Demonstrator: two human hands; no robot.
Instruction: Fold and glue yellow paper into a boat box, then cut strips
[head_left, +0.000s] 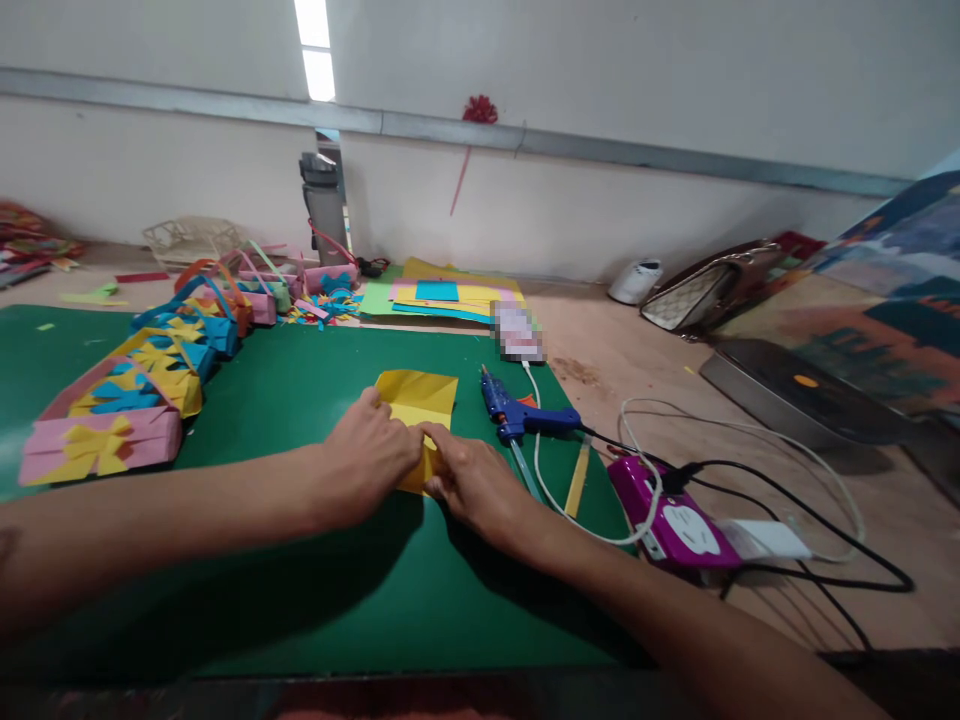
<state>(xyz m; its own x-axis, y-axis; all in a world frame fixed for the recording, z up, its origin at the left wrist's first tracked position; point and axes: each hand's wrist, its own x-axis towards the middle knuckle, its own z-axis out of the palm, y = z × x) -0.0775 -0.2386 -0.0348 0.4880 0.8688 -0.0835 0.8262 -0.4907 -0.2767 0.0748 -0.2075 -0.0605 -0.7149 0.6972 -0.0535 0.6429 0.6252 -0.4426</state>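
A creased yellow sheet of paper (421,392) is held just above the green mat (300,590). My left hand (371,450) is closed on its left and middle part, knuckles facing up. At the lower right of the sheet, my right hand (472,480) pinches the paper, its thumb and forefinger close to the left fingers. Both hands hide much of the sheet's lower half. Right of my hands lies a blue glue gun (525,412) with a clear glue stick beneath it. Near it is a thin yellow strip (577,478).
Finished paper baskets with bows (105,445) line the left side. Coloured paper sheets (457,290) are stacked at the back, beside a blurred phone (516,330) on a white cable. A purple power strip (675,515) with trailing cords sits at right. A grey bottle (324,205) stands behind.
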